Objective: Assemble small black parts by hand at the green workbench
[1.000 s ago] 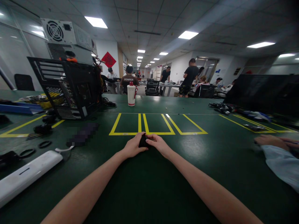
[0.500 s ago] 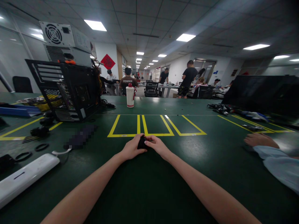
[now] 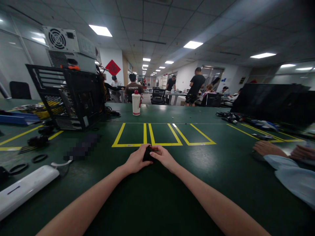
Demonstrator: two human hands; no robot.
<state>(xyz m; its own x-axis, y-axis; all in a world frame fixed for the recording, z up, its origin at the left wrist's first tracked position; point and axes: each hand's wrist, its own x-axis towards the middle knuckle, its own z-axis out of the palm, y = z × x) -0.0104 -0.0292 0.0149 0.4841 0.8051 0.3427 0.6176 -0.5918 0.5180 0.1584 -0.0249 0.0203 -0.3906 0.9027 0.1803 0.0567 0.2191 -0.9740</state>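
A small black object (image 3: 147, 154) is held between my two hands, just in front of the yellow tape outlines (image 3: 162, 144) on the green table. Its kind is hard to make out, since my fingers cover much of it. My left hand (image 3: 136, 160) wraps it from the left, thumb low and fingers over the top. From the right, the thumb and fingers of my right hand (image 3: 164, 158) pinch its side. Both forearms reach forward across the tabletop (image 3: 147, 203).
At left are a black computer case (image 3: 83, 101) topped by power supplies (image 3: 65, 41), a white device (image 3: 27, 190) and black rings (image 3: 39, 158). A white bottle (image 3: 136, 104) stands ahead. At right, another person's sleeved arm (image 3: 290, 177) rests near cables (image 3: 228, 116) and a dark monitor (image 3: 268, 100).
The view has shifted slightly. My hands keep the same hold on the black object. More of the other person's second hand shows at the right edge.
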